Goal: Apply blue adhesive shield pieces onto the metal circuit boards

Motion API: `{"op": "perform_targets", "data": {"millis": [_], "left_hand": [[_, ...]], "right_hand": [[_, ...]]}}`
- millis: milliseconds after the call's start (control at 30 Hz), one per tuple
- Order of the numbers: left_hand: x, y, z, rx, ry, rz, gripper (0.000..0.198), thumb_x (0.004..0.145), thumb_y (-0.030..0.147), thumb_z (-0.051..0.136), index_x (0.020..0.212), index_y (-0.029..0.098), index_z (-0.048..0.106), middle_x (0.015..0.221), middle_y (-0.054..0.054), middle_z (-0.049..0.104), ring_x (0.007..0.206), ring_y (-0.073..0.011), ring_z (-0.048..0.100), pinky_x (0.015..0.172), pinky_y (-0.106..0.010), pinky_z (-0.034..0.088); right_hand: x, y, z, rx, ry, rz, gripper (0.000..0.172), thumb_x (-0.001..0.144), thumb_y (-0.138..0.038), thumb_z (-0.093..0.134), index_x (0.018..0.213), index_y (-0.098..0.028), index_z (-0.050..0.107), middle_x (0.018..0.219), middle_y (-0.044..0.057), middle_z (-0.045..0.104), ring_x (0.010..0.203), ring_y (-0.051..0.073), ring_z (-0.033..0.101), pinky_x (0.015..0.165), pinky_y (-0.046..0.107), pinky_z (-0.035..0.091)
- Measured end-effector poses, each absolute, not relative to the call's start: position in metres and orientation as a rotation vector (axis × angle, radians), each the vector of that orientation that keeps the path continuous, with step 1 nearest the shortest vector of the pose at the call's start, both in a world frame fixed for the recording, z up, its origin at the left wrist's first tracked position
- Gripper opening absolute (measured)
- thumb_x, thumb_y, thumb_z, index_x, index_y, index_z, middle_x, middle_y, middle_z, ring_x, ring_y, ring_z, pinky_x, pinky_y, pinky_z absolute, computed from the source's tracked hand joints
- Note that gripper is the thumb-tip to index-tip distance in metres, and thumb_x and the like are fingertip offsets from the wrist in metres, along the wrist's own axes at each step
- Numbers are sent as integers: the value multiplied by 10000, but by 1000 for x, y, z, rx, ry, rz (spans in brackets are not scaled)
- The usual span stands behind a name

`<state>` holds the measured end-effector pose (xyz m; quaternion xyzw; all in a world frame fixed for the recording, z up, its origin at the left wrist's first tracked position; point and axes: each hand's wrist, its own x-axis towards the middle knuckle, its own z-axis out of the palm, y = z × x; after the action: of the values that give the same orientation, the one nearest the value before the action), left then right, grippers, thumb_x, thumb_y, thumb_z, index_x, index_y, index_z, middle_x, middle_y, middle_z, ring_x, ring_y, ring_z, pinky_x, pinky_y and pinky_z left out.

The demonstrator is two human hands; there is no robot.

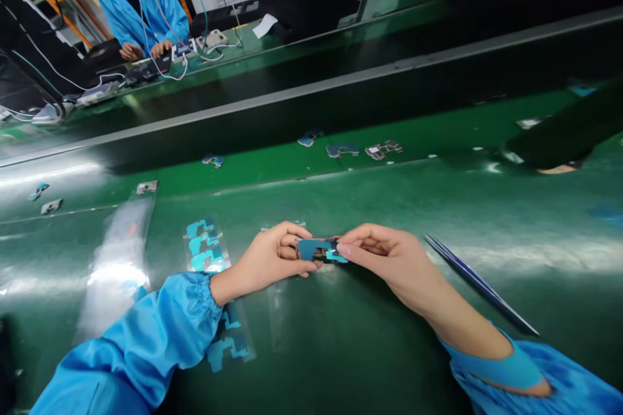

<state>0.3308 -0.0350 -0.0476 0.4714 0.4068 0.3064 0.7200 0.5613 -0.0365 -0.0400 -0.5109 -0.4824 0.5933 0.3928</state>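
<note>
A small circuit board (307,249) with a blue film on its face is held between both hands above the green mat. My left hand (272,254) grips its left end between thumb and fingers. At its right end my right hand (384,253) pinches the board, thumb on a light-blue piece (335,255). Left of my left hand lies a clear sheet with several light-blue cut stickers (204,245), partly hidden by my left forearm. To the right of my right hand rest dark blue tweezers (479,282).
Several boards, one here (342,150), lie along the green strip (272,172) beyond my hands. A clear plastic sheet (117,259) lies left. A person in blue (146,6) sits across; another person's dark sleeve (559,133) reaches in at right.
</note>
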Motion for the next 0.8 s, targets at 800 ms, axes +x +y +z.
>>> {"op": "perform_targets", "data": {"millis": [800], "left_hand": [[324, -32, -48, 1100, 813, 618, 505, 757, 172, 857, 1189, 163, 594, 1028, -72, 776, 1004, -220, 768, 856, -300, 622]], "right_hand": [[563, -39, -43, -1403, -1295, 1459, 302, 691, -496, 859, 771, -211, 795, 727, 67, 771, 622, 166, 666, 559, 262, 510]]}}
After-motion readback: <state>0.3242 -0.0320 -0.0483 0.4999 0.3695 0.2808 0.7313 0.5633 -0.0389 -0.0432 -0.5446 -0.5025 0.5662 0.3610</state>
